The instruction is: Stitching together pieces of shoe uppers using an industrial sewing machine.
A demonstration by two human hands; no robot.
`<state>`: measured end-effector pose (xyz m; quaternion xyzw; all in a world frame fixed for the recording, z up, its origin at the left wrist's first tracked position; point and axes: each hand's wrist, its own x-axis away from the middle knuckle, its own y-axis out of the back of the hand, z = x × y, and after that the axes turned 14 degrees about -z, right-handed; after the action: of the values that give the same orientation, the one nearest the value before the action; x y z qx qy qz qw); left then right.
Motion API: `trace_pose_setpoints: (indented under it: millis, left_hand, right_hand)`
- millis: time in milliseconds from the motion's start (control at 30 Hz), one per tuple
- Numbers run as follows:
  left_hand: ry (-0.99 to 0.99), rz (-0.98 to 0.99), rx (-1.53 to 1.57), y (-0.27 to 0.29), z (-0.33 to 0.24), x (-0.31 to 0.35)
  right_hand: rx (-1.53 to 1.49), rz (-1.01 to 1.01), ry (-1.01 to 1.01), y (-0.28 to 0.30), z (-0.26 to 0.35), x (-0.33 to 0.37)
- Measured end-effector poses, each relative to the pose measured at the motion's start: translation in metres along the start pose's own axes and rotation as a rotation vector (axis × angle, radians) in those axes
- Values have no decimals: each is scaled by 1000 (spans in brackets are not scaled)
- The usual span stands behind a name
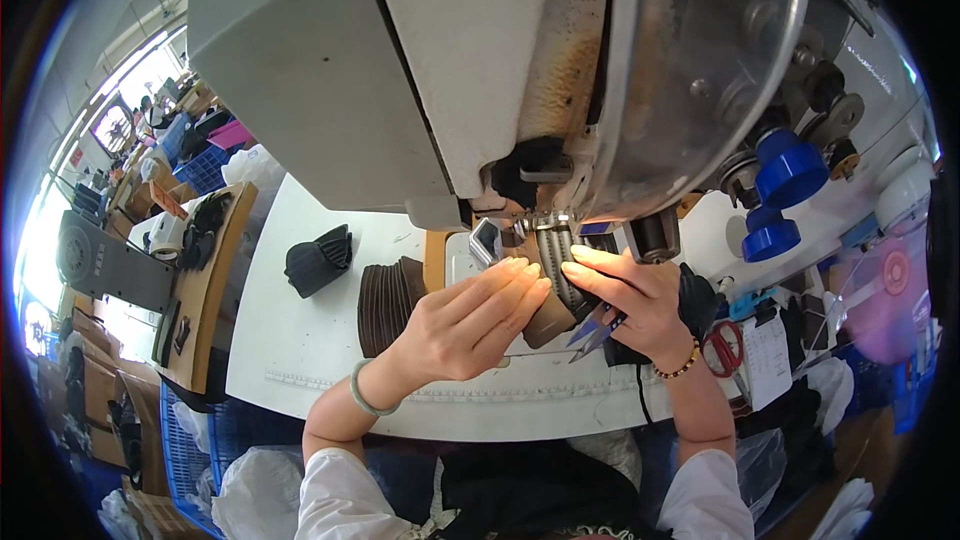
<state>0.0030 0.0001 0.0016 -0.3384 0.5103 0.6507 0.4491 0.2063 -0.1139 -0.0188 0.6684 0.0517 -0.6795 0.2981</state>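
Current Working Position

We rest the left grip's (465,325) fingertips against the brown-and-black strip (551,324); we cannot tell whether they pinch it. Our right grip (645,302) is closed around small snips (597,337), its fingertips on the same strip. The strip lies beneath the sewing machine (320,80). Leftward on the white worktop (290,350), we note a brown pleated stack (386,305) and a black folded piece (320,260)
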Motion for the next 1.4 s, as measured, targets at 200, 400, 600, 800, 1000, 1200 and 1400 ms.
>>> trace_pose_setpoints:
  millis: [200,400,600,800,1000,1200,1400]
  left_hand:
    - [55,25,5,1,12,6]
    - [114,29,1,0,6,2]
    - [245,-95,80,-7,6,9]
    - [55,21,-60,-7,-9,10]
    - [-114,-84,-196,-21,-8,15]
    - [-166,-94,-200,-17,-10,11]
    - [-170,-75,-165,-12,-9,6]
  right_hand:
    - [55,-19,-41,-10,-3,6]
    - [-27,8,-89,-10,-11,10]
    - [-256,39,-234,-6,-17,5]
    - [-297,32,-269,-4,-17,0]
    - [-349,18,-302,-6,-19,4]
    - [-342,-18,-258,-10,-17,4]
    - [-363,-122,-169,-14,-16,6]
